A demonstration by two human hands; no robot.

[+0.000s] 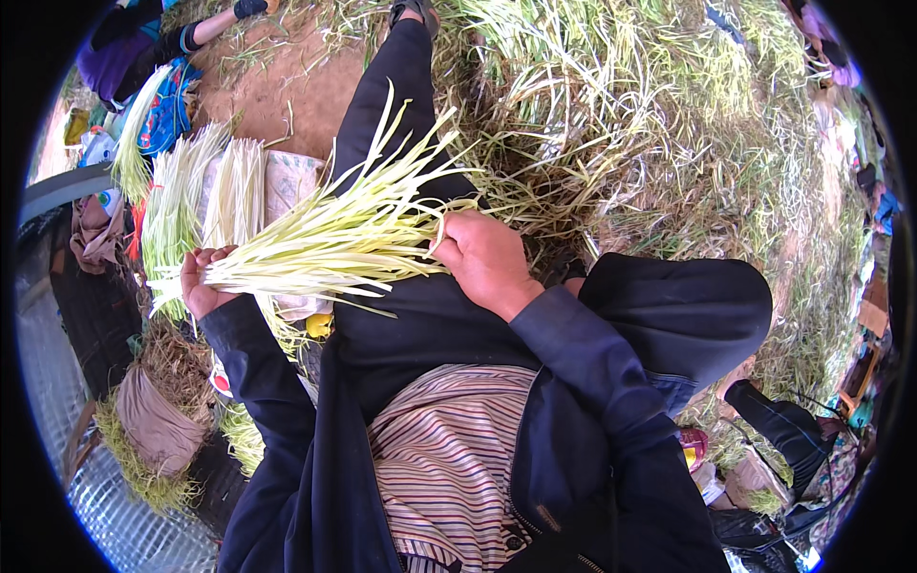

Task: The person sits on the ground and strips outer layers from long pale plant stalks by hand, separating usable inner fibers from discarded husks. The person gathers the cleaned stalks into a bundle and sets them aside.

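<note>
A bundle of pale yellow-green leafy stalks, possibly blanched chives, (337, 240) lies across above my lap. My left hand (204, 281) is closed around its whitish end at the left. My right hand (487, 256) pinches a few leaf tips at the bundle's right side, thumb against the curled fingers. Just beyond my left hand, a greenish bundle (174, 208) and a whiter bundle (235, 190) rest side by side on a pale woven sack (294, 175). Red ties (135, 229) hang at the left of these bundles.
Loose leaves and dry straw (645, 165) cover the ground ahead and to the right. Bare brown soil (286, 93) shows ahead to the left. A person (136, 57) sits at the upper left, with others at the right edge. A brown cloth (159, 422) covers more stalks at lower left.
</note>
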